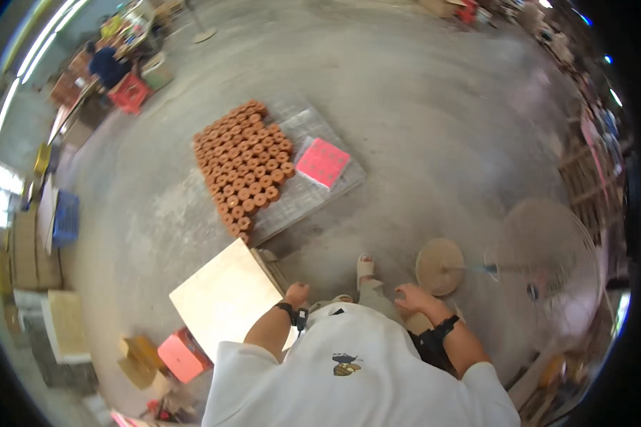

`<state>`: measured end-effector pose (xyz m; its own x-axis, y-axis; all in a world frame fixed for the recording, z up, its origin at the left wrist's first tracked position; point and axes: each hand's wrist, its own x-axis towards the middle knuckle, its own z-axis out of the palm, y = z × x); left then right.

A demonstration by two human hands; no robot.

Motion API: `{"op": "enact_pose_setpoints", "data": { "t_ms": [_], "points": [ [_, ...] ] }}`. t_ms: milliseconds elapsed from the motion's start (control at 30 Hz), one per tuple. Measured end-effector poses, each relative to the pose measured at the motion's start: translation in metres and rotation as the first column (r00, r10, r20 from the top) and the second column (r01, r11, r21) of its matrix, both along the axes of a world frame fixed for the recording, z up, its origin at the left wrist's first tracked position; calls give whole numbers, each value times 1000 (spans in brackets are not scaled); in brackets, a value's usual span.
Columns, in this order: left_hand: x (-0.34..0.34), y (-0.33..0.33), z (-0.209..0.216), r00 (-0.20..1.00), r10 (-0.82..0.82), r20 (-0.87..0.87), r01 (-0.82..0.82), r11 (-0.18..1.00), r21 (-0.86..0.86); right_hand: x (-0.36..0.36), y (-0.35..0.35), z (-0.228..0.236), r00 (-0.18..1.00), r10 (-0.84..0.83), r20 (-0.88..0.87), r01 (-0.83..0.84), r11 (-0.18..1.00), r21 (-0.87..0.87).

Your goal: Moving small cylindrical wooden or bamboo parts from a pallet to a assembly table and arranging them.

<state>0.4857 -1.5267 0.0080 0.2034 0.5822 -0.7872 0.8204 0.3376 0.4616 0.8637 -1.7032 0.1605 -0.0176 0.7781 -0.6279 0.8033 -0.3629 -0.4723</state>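
My left hand [297, 293] is curled into a loose fist beside the right edge of a pale square board [228, 292], and nothing shows in it. My right hand [414, 299] hangs in front of my right thigh, its fingers partly apart and holding nothing visible. Ahead on the floor lies a flat grey platform [335, 188]. Many orange-brown round pieces with centre holes [243, 160] stand packed together on its left side. To their right rests a bright pink square sheet or pad [323, 162] with faint round marks. Both hands are apart from these.
A standing fan [548, 277] with a round base [439, 267] is close on my right. At left are a pink stool [185, 356], an open cardboard box [142, 363] and a blue crate [66, 217]. Far left, a person [108, 67] sits on a red seat [129, 92].
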Motion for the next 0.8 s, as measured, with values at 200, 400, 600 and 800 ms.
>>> {"op": "enact_pose_setpoints", "data": {
  "t_ms": [200,400,600,800],
  "points": [
    [-42,-19,9,888,452,-88,-451,892,36,34,145,-23,963,270,-19,-270,962,-34],
    [-89,-52,7,750,658,-67,-651,752,100,29,242,-44,836,544,-70,-548,833,-80],
    [-73,16,28,529,848,33,-845,530,-67,41,310,-89,824,566,-9,-562,817,-130],
    [-98,86,-22,574,819,8,-819,574,-20,18,376,-111,851,524,41,-492,823,-283]
  ]
}}
